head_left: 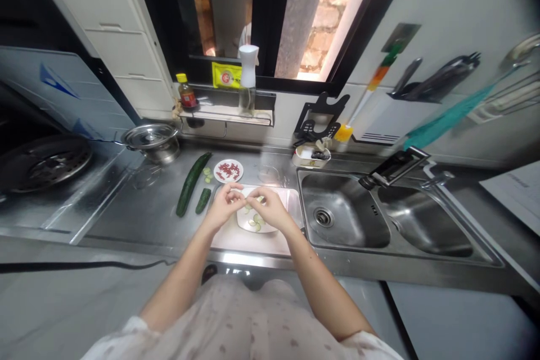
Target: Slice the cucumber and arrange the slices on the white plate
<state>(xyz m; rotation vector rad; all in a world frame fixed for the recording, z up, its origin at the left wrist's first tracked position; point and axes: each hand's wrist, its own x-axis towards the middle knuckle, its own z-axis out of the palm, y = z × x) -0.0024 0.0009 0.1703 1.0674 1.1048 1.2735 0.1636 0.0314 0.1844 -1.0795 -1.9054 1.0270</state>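
My left hand (226, 203) and my right hand (268, 206) meet at the fingertips above a white plate (270, 229). Both are closed in a pinch; whatever sits between the fingers is too small to make out. Thin pale-green cucumber slices (256, 222) lie on the plate, partly hidden by my right hand. Under the plate is a light cutting board (248, 243). Left of my hands, a short piece of cucumber (203, 201) rests beside a long whole cucumber (192, 185). Several small cucumber slices (207, 174) lie near the cucumber's far end.
Behind my hands stands a small white plate of red pieces (228, 170). A double steel sink (346, 208) is on the right, a lidded pot (154, 140) at the back left. A shelf (232, 115) with bottles hangs below the window. A knife block (388, 115) is at the right wall.
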